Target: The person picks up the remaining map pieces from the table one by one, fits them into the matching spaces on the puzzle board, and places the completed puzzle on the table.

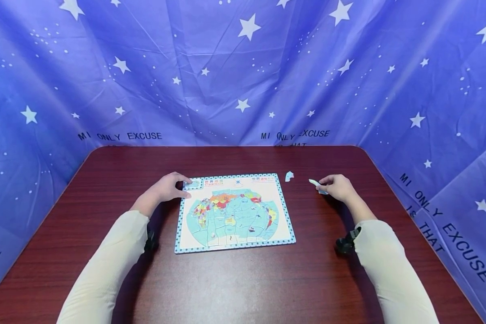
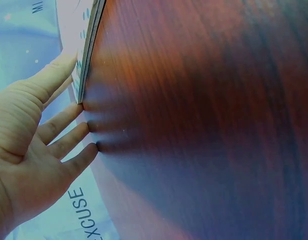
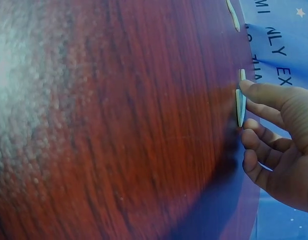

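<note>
A world-map jigsaw puzzle [image 1: 235, 250] in a white board with a dotted blue border lies on the table. At its upper left corner is my left hand [image 1: 168, 186], thumb on the board and fingers spread along the edge. The left wrist view shows that hand [image 2: 39, 125] with fairly straight fingers touching the board's edge [image 2: 85, 60]. To the right of the board, my right hand [image 1: 338, 186] pinches a pale puzzle piece [image 1: 313, 182]. In the right wrist view, thumb and fingers of the right hand [image 3: 284, 135] are at two overlapping thin pieces [image 3: 239, 107].
One loose puzzle piece [image 1: 289, 176] lies between the board and my right hand. The dark red wooden table [image 1: 235, 288] ends at a blue star-patterned curtain [image 1: 210, 90], which hangs behind it and along both sides.
</note>
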Action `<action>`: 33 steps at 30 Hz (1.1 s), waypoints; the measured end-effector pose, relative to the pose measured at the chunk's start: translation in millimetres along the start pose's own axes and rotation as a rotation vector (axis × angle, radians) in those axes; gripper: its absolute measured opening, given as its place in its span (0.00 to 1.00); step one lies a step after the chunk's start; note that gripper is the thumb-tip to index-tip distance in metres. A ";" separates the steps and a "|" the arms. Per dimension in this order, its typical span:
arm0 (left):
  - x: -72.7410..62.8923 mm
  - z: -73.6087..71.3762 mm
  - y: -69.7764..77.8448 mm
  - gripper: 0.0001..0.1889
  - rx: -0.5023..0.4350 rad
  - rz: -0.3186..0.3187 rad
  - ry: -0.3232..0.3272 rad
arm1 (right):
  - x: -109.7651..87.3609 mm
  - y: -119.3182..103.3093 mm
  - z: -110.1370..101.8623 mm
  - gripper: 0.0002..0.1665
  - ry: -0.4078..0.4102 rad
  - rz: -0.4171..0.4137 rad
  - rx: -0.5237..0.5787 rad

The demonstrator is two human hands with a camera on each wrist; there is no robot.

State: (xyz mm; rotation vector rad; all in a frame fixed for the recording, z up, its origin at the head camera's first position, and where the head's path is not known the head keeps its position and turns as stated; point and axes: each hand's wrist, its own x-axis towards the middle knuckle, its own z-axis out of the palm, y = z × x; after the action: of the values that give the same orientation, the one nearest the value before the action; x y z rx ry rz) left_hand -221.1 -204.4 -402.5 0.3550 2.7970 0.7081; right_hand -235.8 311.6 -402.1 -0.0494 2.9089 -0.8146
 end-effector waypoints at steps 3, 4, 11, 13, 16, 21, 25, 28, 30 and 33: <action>-0.1 -0.1 -0.1 0.25 0.001 0.001 0.001 | -0.3 -0.3 0.9 0.21 0.005 0.002 0.010; -0.2 -0.1 -0.1 0.25 0.001 0.003 0.002 | -0.2 -0.1 1.4 0.20 0.009 0.001 0.013; -0.8 -0.1 -0.1 0.25 -0.002 -0.001 0.005 | 1.7 -0.2 3.6 0.18 0.030 0.008 0.008; -0.8 -0.1 -0.1 0.25 -0.003 -0.001 0.003 | 2.0 -1.0 3.8 0.17 0.030 0.021 0.012; -1.0 -0.7 0.8 0.25 -0.003 0.000 0.001 | 2.4 -2.6 3.8 0.16 0.031 0.043 0.018; -0.6 -0.8 1.4 0.25 0.001 -0.008 -0.004 | 3.4 -3.1 3.6 0.16 0.034 0.062 0.032; 0.1 -0.3 1.9 0.25 0.005 -0.003 -0.007 | 4.6 -1.7 3.8 0.16 0.031 0.074 0.056; 0.3 -0.6 2.2 0.25 0.009 0.003 -0.003 | 5.1 -0.9 3.6 0.17 0.027 0.083 0.077; 0.1 -1.1 2.3 0.25 0.009 0.002 -0.001 | 5.4 -0.4 3.5 0.17 0.021 0.093 0.085; -0.4 -1.4 2.4 0.25 0.010 0.001 -0.002 | 5.1 0.4 2.9 0.17 0.006 0.103 0.107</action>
State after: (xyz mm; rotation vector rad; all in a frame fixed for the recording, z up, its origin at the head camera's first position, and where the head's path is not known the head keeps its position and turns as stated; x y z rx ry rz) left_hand -220.7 -203.1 -400.1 0.3585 2.7999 0.6937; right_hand -240.4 310.1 -405.3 0.1120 2.8404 -0.9519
